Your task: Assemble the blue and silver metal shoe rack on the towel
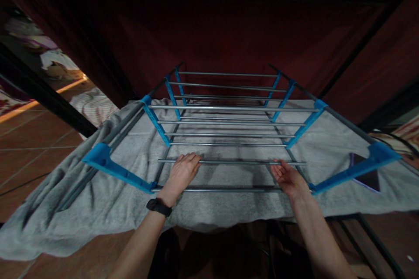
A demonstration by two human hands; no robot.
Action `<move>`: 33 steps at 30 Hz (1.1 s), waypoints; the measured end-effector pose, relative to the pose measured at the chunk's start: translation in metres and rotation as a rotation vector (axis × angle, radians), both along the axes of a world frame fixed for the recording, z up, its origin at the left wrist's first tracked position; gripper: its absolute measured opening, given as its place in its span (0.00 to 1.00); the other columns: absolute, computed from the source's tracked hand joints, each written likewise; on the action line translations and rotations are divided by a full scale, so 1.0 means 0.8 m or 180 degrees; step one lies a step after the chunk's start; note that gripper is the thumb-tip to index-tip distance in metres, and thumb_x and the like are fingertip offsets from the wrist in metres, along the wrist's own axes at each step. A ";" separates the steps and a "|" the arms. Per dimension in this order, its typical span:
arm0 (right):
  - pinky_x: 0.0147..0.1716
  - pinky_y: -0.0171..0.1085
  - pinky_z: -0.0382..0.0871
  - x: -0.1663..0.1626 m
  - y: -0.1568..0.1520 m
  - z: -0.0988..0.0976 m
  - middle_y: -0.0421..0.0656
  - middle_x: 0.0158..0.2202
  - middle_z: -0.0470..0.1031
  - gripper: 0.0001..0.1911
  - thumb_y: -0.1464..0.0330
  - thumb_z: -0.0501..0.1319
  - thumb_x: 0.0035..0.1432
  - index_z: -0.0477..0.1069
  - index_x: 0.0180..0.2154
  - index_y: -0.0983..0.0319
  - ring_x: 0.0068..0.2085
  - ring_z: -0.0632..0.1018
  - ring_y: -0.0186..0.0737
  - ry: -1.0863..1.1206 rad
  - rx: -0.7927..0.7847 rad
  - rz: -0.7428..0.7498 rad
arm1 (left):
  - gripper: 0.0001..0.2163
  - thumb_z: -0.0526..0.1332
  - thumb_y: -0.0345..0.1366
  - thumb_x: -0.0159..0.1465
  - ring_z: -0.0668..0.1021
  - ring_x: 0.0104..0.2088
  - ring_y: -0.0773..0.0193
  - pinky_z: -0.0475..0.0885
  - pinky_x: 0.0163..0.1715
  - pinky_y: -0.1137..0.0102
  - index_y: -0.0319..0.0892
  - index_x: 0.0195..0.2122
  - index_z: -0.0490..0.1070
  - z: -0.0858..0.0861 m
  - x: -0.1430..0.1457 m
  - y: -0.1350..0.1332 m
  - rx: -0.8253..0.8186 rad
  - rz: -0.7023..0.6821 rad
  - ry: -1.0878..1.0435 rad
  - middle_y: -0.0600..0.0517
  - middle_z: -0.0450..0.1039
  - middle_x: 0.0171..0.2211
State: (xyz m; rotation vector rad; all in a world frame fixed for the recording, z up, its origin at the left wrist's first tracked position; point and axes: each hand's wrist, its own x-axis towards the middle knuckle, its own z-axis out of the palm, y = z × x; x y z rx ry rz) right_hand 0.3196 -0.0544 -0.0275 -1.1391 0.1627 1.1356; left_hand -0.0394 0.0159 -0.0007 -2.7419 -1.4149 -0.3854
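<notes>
A clothes drying rack (229, 109) with grey metal rods and blue plastic brackets stands in front of me. A grey towel (229, 174) lies spread over a lower tier under the rods. My left hand (181, 174), with a black watch on the wrist, has its fingers curled over a near rod. My right hand (290, 178) rests with spread fingers on the towel beside the same rod, near the right blue bracket (353, 170).
A dark red curtain (229, 30) hangs behind the rack. A dark flat phone-like object (368, 174) lies on the towel at right. Terracotta floor tiles (29, 135) show at left, with a striped cloth (93, 104) and clutter farther back.
</notes>
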 end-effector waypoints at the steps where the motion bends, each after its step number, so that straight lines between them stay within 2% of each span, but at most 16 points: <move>1: 0.31 0.32 0.79 0.000 0.000 0.000 0.40 0.26 0.76 0.10 0.77 0.54 0.64 0.69 0.31 0.63 0.27 0.79 0.31 -0.0004 0.0008 0.0007 | 0.07 0.54 0.33 0.69 0.76 0.41 0.59 0.67 0.45 0.64 0.43 0.43 0.71 -0.001 0.001 0.000 -0.0013 -0.0021 -0.0016 0.49 0.74 0.39; 10: 0.32 0.33 0.79 -0.013 0.001 0.002 0.39 0.25 0.75 0.09 0.76 0.56 0.63 0.69 0.30 0.62 0.26 0.78 0.31 0.0047 0.0060 0.0195 | 0.10 0.53 0.34 0.70 0.76 0.43 0.58 0.67 0.47 0.62 0.43 0.48 0.71 -0.017 0.015 -0.003 0.0010 -0.0294 -0.0114 0.48 0.74 0.41; 16: 0.36 0.34 0.79 -0.016 0.001 -0.002 0.41 0.28 0.78 0.09 0.78 0.55 0.63 0.71 0.32 0.64 0.29 0.79 0.32 0.0049 0.0119 0.0362 | 0.13 0.52 0.31 0.69 0.76 0.44 0.59 0.67 0.49 0.62 0.44 0.52 0.69 -0.016 0.019 -0.009 0.0039 -0.0374 -0.0157 0.49 0.75 0.44; 21: 0.39 0.34 0.79 -0.012 0.001 -0.005 0.41 0.29 0.78 0.07 0.78 0.57 0.62 0.72 0.34 0.64 0.31 0.80 0.31 0.0016 0.0118 0.0459 | 0.14 0.52 0.29 0.69 0.76 0.44 0.58 0.66 0.50 0.61 0.44 0.52 0.70 -0.015 0.017 -0.007 0.0017 -0.0418 -0.0097 0.48 0.75 0.44; 33: 0.37 0.34 0.79 -0.007 0.000 -0.010 0.42 0.30 0.77 0.07 0.78 0.57 0.61 0.70 0.33 0.64 0.31 0.80 0.32 0.0005 0.0194 0.0284 | 0.14 0.50 0.36 0.71 0.75 0.46 0.59 0.68 0.50 0.62 0.43 0.53 0.69 -0.011 0.017 -0.009 -0.0068 -0.0435 -0.0325 0.47 0.74 0.44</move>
